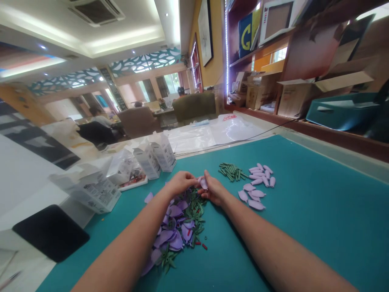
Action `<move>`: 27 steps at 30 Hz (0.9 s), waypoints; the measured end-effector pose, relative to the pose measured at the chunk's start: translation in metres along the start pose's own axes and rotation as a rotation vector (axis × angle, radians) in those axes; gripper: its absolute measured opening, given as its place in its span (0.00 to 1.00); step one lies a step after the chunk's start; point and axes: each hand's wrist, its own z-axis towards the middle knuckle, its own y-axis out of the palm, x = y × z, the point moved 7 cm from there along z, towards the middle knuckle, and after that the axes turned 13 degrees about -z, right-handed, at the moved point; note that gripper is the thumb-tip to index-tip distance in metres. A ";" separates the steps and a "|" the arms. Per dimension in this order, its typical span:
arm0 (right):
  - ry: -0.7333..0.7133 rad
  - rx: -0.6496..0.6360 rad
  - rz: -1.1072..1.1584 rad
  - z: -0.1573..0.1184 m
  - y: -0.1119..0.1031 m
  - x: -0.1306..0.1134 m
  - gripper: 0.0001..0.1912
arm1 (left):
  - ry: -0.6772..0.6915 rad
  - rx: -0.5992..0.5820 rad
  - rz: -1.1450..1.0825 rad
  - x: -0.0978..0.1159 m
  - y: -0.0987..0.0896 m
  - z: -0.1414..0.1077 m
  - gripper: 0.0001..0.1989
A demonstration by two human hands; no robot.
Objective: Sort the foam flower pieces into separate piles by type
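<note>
My left hand (pixel 183 182) and my right hand (pixel 212 189) meet over the green mat (pixel 291 202), with a light purple petal piece (pixel 202 183) between them. The right fingers and thumb close round the piece, and the left fingertips pinch at its left edge. Beneath and left of the hands lies a heap of purple petals (pixel 176 240) mixed with green leafy parts (pixel 194 209). A few small red pieces (pixel 204 246) rest at the heap's lower right. Several green sticks (pixel 231 172) lie to the right, beside rolled pale purple pieces (pixel 257 176) and pale petals (pixel 255 204).
White printed boxes (pixel 147 160) stand at the mat's back left, near a clear container (pixel 99 190) and a black pad (pixel 50 233). Clear plastic sheeting (pixel 219 132) lies behind the mat. Cardboard boxes (pixel 294 97) and a teal bin (pixel 340 111) occupy the shelf at right. People sit in the background.
</note>
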 end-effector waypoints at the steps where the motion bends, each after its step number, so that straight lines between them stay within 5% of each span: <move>1: 0.014 -0.012 0.012 -0.001 0.001 0.000 0.23 | 0.021 -0.003 0.008 0.005 0.006 0.002 0.17; 5: 0.041 -0.043 0.048 -0.002 0.000 0.000 0.19 | 0.068 0.023 0.032 0.016 0.007 0.003 0.16; 9: 0.011 -0.055 0.039 -0.001 -0.005 -0.001 0.03 | 0.038 0.107 0.062 0.006 -0.025 -0.007 0.15; 16: 0.014 0.001 0.012 0.002 -0.015 0.002 0.11 | -0.096 0.159 0.172 -0.042 -0.075 -0.035 0.13; 27: -0.005 0.029 -0.041 0.002 -0.012 0.004 0.14 | -0.132 0.020 0.346 -0.063 -0.063 -0.046 0.14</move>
